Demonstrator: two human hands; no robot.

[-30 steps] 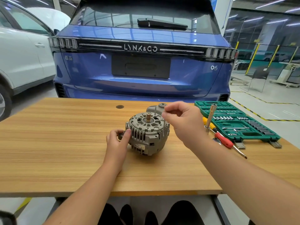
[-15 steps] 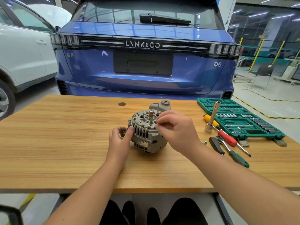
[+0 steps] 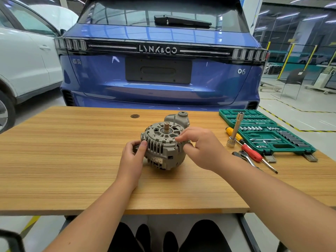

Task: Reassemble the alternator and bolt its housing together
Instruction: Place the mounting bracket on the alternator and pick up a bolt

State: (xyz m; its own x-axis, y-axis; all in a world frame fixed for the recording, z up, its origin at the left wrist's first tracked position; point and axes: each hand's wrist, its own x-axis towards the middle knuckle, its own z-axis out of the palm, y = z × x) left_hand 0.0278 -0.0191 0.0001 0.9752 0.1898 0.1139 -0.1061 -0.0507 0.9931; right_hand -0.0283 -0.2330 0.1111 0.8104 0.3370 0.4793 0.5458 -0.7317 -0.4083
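A grey alternator (image 3: pixel 161 146) stands on the wooden table (image 3: pixel 72 160) with its shaft end pointing up. My left hand (image 3: pixel 133 155) grips its left side, thumb on the rim of the housing. My right hand (image 3: pixel 200 146) is at the right rim, where its finger and thumb pinch a thin housing bolt (image 3: pixel 176 144) that stands in a hole. Another long bolt (image 3: pixel 174 120) sticks up at the back of the housing, near the mounting lug.
To the right lie an open green socket set (image 3: pixel 267 131), an upright socket extension (image 3: pixel 235 130), a ratchet (image 3: pixel 243 154) and red and yellow screwdrivers (image 3: pixel 254 153). A blue car (image 3: pixel 160 70) is parked just behind the table, a white car (image 3: pixel 23 60) at left.
My right hand has come down from above the alternator to its right rim with the bolt. My left hand has kept its hold on the left side.
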